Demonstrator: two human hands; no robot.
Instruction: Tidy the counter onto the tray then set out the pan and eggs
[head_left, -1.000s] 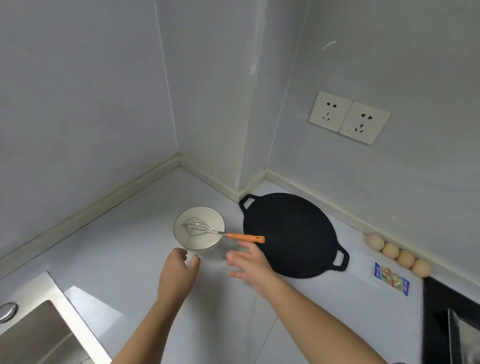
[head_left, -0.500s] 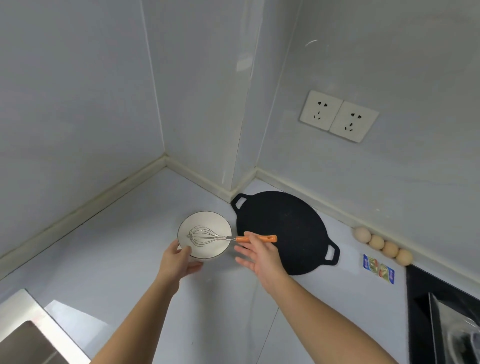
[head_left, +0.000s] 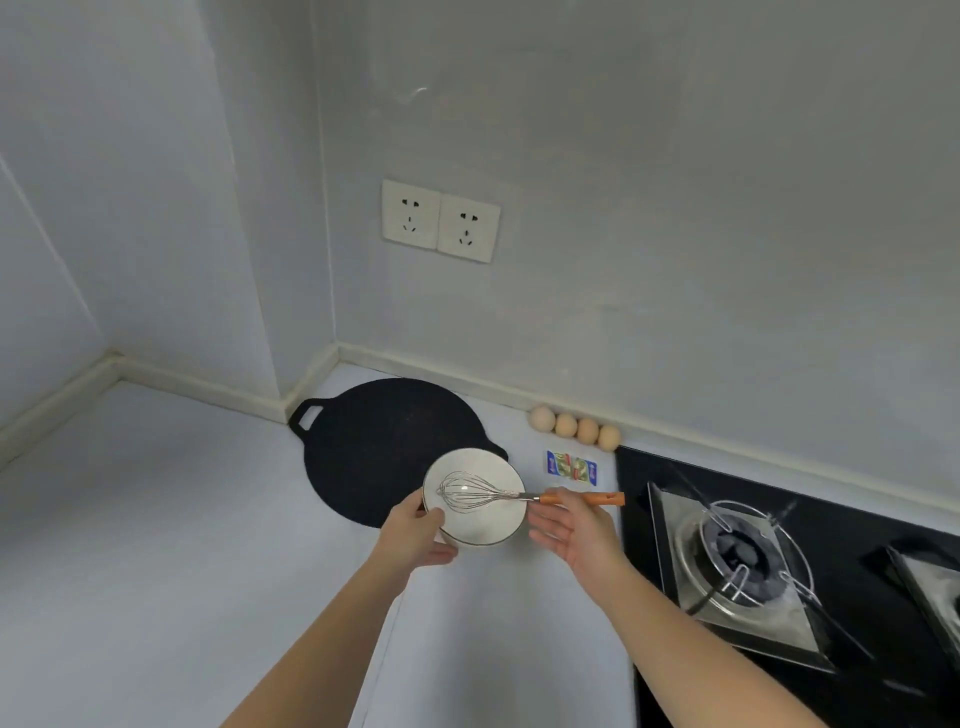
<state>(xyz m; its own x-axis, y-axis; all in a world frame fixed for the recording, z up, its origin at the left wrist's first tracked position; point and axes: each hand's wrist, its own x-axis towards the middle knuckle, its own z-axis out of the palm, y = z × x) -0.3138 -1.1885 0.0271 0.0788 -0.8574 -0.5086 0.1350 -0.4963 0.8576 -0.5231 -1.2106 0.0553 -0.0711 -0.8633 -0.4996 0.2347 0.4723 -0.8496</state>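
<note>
Whisk (head_left: 467, 491) in bowl (head_left: 483, 525), left hand (head_left: 415, 535) seemingly gripping

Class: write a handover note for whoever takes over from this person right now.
Left hand grips the white bowl by its near rim; the whisk lies in it. Right hand open beside the bowl, by the whisk's orange handle.
Pan flat on the counter near the corner; four eggs in a row along the wall.
Done: pan and eggs appear set out.
Left: put bowl and whisk away; no tray in view.

Four eggs (head_left: 542, 417), two sockets (head_left: 410, 214), one pan (head_left: 379, 447), one bowl (head_left: 483, 526), one whisk (head_left: 467, 491), one packet (head_left: 571, 465).
</note>
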